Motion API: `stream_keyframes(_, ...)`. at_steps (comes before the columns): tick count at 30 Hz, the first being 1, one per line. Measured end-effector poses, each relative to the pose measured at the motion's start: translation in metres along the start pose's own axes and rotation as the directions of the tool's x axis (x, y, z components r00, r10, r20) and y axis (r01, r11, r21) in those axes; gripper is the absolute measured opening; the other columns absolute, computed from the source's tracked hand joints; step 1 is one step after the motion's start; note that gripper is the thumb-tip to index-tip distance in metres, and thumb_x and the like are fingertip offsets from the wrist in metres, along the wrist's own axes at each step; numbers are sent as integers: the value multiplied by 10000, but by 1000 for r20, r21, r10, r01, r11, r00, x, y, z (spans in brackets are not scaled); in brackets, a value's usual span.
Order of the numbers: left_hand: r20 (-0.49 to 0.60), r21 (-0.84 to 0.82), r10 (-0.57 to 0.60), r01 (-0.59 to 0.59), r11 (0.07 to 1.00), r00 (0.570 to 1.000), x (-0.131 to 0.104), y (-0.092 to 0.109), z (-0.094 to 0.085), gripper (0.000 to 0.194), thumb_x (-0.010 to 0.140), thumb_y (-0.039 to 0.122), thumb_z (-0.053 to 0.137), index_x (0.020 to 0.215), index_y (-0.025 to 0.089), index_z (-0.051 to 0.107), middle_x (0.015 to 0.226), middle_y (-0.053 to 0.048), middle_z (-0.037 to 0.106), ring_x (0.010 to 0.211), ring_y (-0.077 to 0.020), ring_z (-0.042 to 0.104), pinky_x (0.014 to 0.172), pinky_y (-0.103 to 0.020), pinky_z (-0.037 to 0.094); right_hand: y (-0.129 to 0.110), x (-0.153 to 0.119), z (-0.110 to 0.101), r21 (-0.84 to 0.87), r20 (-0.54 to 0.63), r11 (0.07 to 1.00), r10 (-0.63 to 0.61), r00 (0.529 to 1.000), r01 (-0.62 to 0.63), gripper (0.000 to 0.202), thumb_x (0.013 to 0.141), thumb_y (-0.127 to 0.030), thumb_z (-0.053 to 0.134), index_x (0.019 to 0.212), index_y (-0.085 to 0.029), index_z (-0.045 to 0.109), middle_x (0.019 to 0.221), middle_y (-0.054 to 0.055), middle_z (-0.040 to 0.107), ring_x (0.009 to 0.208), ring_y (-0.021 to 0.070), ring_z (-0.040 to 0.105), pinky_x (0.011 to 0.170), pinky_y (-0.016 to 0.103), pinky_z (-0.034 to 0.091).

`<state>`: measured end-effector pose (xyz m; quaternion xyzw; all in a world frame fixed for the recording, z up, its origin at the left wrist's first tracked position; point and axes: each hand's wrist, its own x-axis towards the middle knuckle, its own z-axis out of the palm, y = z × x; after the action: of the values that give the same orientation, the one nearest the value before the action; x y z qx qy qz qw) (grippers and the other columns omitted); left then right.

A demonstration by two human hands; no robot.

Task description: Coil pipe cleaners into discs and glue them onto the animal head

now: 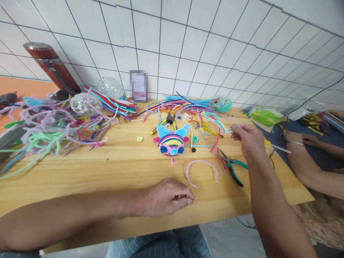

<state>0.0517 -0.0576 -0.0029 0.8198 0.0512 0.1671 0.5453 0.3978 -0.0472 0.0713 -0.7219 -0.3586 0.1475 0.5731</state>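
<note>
My left hand rests near the table's front edge, fingers curled together; whatever they may hold is hidden. Raised over the table's right side, my right hand pinches something pale and thin that I cannot make out well. Between and beyond my hands sits a round striped figure with blue pointed ears and a small pink piece under it. A curved pink pipe cleaner lies in front of it. Teal-handled pliers lie open, left of my right forearm. Yellow-handled pliers are behind the figure.
Tangled pipe cleaners cover the left side, with more bundles along the wall. A red flask stands at the back left, beside clear balls. At the right are another person's hands and a green packet.
</note>
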Motion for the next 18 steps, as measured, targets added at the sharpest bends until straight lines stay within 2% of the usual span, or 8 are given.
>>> stream_keyframes(3, -2, -120, -135, 134, 984, 991, 10, 17, -1, 262, 1021, 303, 565, 954, 133, 753, 790, -32, 706, 702, -109, 601, 685, -212, 455, -4, -17, -6, 150, 34, 987, 44, 998, -49, 283, 584, -432, 838, 669, -224, 666, 577, -20, 615, 521, 115, 534, 506, 254, 430)
stream_keyframes(6, -70, -283, -273, 243, 928, 959, 27, 36, 0, 311, 987, 391, 615, 1076, 120, 740, 703, 27, 562, 634, -93, 476, 604, -215, 383, -5, -45, -7, 259, 91, 961, 71, 993, -92, 330, 555, -436, 865, 733, -225, 683, 637, -24, 645, 522, 104, 535, 505, 249, 450)
stream_keyframes(8, -172, -333, -264, 196, 922, 949, 43, 48, 2, 359, 963, 413, 644, 1167, 127, 718, 718, 44, 519, 622, -88, 419, 586, -220, 351, -5, -68, -5, 326, 153, 934, 99, 983, -145, 330, 579, -411, 883, 781, -224, 701, 655, -30, 655, 520, 95, 534, 503, 239, 447)
stream_keyframes(11, -278, -310, -202, 111, 944, 939, 68, 55, 5, 469, 950, 378, 664, 1368, 168, 633, 861, 18, 625, 638, -87, 443, 600, -225, 371, -5, -102, -1, 451, 262, 849, 169, 950, -275, 295, 628, -344, 911, 827, -226, 728, 649, -40, 659, 515, 90, 521, 499, 231, 428)
stream_keyframes(12, -301, -289, -171, 81, 954, 938, 74, 55, 6, 465, 949, 358, 665, 1376, 179, 628, 888, 13, 648, 635, -85, 450, 606, -226, 379, -5, -113, 0, 479, 282, 822, 189, 941, -309, 291, 633, -328, 919, 839, -228, 738, 650, -41, 662, 519, 91, 523, 505, 233, 432)
stream_keyframes(13, -315, -260, -142, 59, 964, 938, 80, 54, 7, 419, 943, 339, 672, 1331, 181, 654, 905, 7, 664, 643, -86, 463, 619, -227, 390, -5, -122, 2, 501, 288, 800, 206, 935, -330, 293, 634, -321, 927, 849, -231, 749, 656, -41, 666, 530, 94, 532, 516, 236, 441)
stream_keyframes(16, -355, -202, -91, 19, 979, 930, 89, 47, 10, 192, 937, 328, 693, 1028, 164, 734, 840, 3, 682, 663, -92, 500, 638, -227, 409, -4, -147, 8, 541, 286, 758, 242, 927, -364, 312, 634, -345, 952, 871, -239, 779, 708, -31, 692, 570, 100, 555, 535, 238, 451)
stream_keyframes(18, -360, -216, -90, 11, 976, 929, 89, 43, 12, 190, 952, 346, 689, 997, 166, 729, 771, 14, 682, 651, -95, 521, 631, -219, 421, -4, -159, 12, 559, 273, 747, 245, 930, -361, 336, 619, -354, 969, 882, -243, 792, 725, -27, 699, 565, 96, 542, 521, 235, 438)
